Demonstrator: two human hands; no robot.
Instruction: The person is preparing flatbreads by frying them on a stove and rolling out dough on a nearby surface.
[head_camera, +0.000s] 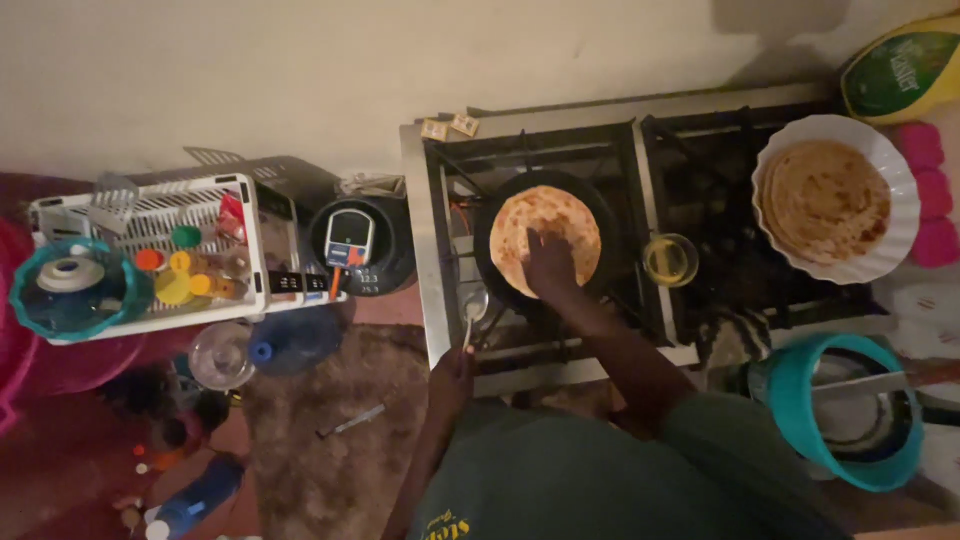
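Nearest the head camera, the person's dark green shirt (600, 470) is filling the bottom of the view, and both arms are reaching away from it toward the steel gas stove (440, 200).

Of the two hands, the right hand (550, 265) is lying flat, fingers spread, pressing on the near edge of the round, brown-spotted flatbread (545, 225); it is gripping nothing. That flatbread is sitting in the black round pan (490, 225) on the left burner, straight ahead of the body, so the right arm is stretching forward and slightly leftward to it.

The left hand (452, 372) is staying low at the stove's front edge, fingers closed around the handle of a metal spoon (473, 305) whose bowl is pointing away toward the pan's near-left rim. This hand is well short of the flatbread.

Right of the pan, a small glass bowl of yellow oil (670, 260) is standing between the burners, and a white fluted plate (900, 195) is holding cooked flatbreads.
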